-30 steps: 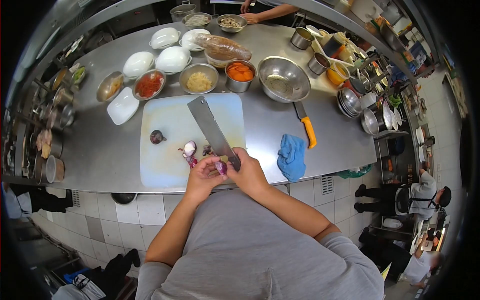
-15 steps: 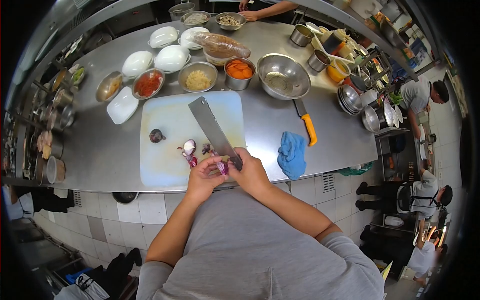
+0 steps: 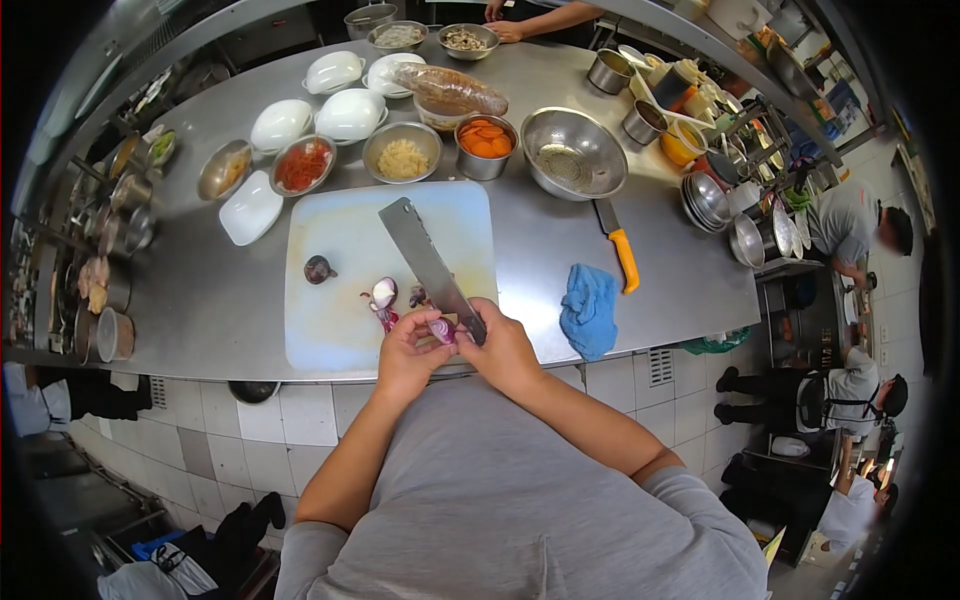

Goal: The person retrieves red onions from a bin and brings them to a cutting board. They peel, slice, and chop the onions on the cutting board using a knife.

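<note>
My left hand [image 3: 408, 362] pinches a small piece of red onion [image 3: 441, 331] near the front edge of the white cutting board [image 3: 340, 225]. Beside it, my right hand [image 3: 505, 350] is wrapped round the handle of a cleaver [image 3: 425, 255], whose wide blade points away over the board. The right fingertips also come close to the onion piece. A peeled onion half [image 3: 384, 292] with purple skins lies on the board to the left of the blade. Farther left sits a dark, round onion [image 3: 319, 269]. Small scraps are partly hidden behind the blade.
Bowls of red strips [image 3: 303, 165], pale pieces [image 3: 403, 158] and carrot slices [image 3: 486, 138] stand behind the board. To the right are a large steel bowl [image 3: 573, 153], a yellow-handled knife [image 3: 622, 255] and a blue cloth [image 3: 589, 312]. A co-worker's hand [image 3: 508, 31] rests at the far edge.
The onion piece has turned slightly in my left fingers, while the cleaver stays in my right hand. At the right, another person has come into view.
</note>
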The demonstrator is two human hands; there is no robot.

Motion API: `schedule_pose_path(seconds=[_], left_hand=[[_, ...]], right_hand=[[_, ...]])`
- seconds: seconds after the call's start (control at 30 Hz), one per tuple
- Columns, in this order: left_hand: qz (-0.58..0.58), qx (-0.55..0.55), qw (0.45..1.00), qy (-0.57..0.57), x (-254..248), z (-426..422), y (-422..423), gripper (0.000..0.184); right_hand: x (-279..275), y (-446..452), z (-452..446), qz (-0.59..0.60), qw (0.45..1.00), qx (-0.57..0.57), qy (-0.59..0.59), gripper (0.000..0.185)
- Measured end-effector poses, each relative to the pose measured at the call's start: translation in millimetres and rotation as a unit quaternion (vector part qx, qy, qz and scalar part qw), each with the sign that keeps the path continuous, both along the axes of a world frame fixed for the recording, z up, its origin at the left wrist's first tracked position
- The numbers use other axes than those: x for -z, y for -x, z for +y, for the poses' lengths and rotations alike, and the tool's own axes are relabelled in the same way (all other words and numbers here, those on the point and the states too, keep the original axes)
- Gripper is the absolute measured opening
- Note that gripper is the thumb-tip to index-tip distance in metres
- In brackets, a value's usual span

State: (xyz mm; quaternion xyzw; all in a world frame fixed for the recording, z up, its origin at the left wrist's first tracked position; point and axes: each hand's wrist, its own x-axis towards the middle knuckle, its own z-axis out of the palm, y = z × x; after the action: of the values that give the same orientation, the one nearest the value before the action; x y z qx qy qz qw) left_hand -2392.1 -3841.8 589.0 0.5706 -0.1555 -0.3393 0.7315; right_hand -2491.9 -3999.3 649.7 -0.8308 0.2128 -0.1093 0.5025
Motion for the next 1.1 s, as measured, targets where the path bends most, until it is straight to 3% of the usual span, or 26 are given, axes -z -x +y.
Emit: schedule_pose_path(seconds=[0.7,0.97,1.1], left_hand=[[-0.03,0.002,0.999,-0.032,-4.4,5.2,6.8,0.056],[0.053,0.02,0.998,0.022,-14.5,15.2,1.7,0.06],[0.067,0.013,0.997,0.023,-18.1,14.4,1.6,0.06]], right_hand=[[2.2,0.0,3.9,0.017,0.999,0.02,0.029,0.039],[3.0,1.9,0.8,0.015,0.998,0.042,0.042,0.04],[-2.2,3.4,4.7,-0.026,1.0,0.009,-0.01,0.041]])
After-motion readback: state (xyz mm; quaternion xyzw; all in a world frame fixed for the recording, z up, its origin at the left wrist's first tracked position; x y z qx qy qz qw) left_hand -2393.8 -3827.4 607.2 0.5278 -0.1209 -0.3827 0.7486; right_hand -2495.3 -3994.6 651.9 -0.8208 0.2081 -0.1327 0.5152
